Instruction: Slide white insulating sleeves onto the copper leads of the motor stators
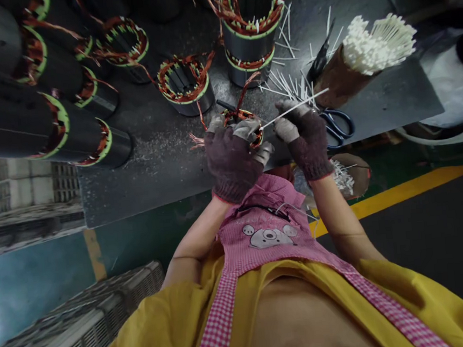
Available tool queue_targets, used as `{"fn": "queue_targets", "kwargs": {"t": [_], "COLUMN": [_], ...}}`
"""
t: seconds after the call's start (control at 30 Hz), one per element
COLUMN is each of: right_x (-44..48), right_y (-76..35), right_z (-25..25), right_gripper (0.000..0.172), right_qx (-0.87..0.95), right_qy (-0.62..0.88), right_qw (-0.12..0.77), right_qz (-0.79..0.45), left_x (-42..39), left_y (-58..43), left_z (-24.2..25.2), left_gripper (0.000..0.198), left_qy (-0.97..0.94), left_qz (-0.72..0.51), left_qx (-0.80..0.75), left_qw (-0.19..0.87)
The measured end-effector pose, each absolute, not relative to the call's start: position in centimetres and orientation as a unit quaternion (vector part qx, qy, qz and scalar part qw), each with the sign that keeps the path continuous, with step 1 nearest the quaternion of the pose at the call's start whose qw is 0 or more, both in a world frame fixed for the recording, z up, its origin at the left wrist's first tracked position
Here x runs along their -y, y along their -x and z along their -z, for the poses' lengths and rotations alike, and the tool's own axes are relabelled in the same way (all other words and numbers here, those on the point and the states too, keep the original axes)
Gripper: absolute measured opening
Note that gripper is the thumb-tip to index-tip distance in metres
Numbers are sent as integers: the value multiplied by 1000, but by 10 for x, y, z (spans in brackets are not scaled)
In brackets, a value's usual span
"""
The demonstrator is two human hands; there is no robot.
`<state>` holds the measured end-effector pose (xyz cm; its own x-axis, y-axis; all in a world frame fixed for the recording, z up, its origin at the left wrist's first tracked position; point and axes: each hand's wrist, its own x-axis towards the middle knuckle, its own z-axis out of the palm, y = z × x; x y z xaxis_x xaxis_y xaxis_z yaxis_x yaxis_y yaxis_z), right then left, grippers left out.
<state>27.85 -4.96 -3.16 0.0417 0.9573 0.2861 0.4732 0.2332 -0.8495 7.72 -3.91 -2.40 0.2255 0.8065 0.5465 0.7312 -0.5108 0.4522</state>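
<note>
My left hand (234,162), in a dark glove with pale fingertips, is wrapped over a small motor stator (239,114) at the table's near edge. The hand hides most of the stator; copper windings and a black-tipped tool or piece show above the fingers. My right hand (306,140), gloved alike, pinches a thin white stick (304,101) between thumb and fingers. The stick slants, with its left end at the windings beside my left fingers. Whether that end is inserted, I cannot tell. Blue-handled scissors (338,127) lie just right of my right hand.
Several motor stators (191,104) with copper windings stand or lie across the dark table (146,175), some stacked. A brown holder (331,81) packed with white sticks leans at the right, loose sticks (288,85) beside it. Below the edge sits a round container (359,176) with white bits.
</note>
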Motion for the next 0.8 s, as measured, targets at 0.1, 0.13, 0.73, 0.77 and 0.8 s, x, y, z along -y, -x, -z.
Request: {"fn": "queue_targets", "kwargs": {"t": [0.1,0.13,0.73,0.77,0.8], "right_x": [40,40,-9,-8,-6], "right_y": [-263,-257,-401,-407,-412], "right_z": [18,14,71,74,76], "right_gripper": [27,26,34,36,38], "right_qx": [640,650,415,417,422], "right_qy": [574,571,706,702,698], "right_qw": [488,483,571,575,578], "right_qz": [-152,-135,50,36,23], "left_x": [28,24,24,25,24], "left_y": [-95,-100,-76,-63,-49], "left_z": [21,22,13,7,1], "left_gripper": [27,22,36,41,45], "left_qy": [-786,-783,-749,-773,-804], "left_qz": [-339,-327,-435,-420,-392], "left_qx": [-515,-527,-495,-470,-439], "left_qw": [44,46,64,69,80]}}
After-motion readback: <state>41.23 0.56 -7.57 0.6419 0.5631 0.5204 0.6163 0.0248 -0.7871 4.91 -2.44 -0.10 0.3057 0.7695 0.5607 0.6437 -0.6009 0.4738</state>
